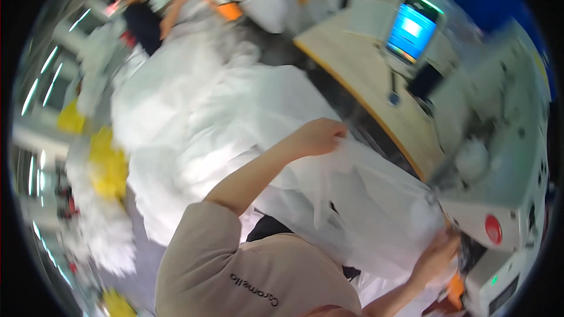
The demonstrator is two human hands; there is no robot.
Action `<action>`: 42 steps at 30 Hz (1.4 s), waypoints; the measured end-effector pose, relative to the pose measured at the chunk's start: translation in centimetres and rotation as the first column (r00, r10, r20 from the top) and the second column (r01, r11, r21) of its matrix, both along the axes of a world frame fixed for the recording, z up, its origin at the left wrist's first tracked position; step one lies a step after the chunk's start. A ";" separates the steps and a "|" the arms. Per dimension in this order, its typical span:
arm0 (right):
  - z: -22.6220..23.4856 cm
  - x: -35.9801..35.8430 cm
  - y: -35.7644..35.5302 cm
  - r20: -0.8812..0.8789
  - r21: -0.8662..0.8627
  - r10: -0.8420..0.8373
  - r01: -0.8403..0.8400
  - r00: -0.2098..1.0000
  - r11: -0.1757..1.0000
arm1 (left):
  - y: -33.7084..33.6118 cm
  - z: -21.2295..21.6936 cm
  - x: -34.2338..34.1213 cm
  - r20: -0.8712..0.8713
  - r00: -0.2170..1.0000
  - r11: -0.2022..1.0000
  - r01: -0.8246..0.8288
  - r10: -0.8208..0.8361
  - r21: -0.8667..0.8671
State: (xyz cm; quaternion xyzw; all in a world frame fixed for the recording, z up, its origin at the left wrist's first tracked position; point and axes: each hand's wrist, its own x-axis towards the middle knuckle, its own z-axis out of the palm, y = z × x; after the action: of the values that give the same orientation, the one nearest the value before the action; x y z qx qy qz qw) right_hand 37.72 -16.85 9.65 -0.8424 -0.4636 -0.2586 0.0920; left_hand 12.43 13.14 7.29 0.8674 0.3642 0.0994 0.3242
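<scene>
Pinching a fold of thin white fabric, the left hand has its fingers drawn together on the cloth, while the right hand grips the same sheet close against the white sewing machine. The fabric is soft, crumpled and slightly sheer, stretching lengthwise from the machine across the person's lap to a big heap beside the wooden table.

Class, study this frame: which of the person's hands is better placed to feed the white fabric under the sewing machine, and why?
The right hand: it rests on the white fabric beside the sewing machine. The left hand grips the fabric farther away.
</scene>
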 end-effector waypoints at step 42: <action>0.2 1.5 -7.8 -0.813 0.246 -0.287 0.746 0.506 0.619 | -6.8 1.6 11.6 0.229 0.830 0.851 0.442 -0.508 0.284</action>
State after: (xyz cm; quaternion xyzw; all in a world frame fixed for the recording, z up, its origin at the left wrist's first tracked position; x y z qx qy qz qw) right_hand 39.22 -24.66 9.82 -0.9045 0.0022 -0.0566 0.4228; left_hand 24.00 6.32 8.86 0.9362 0.0699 0.1829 0.2919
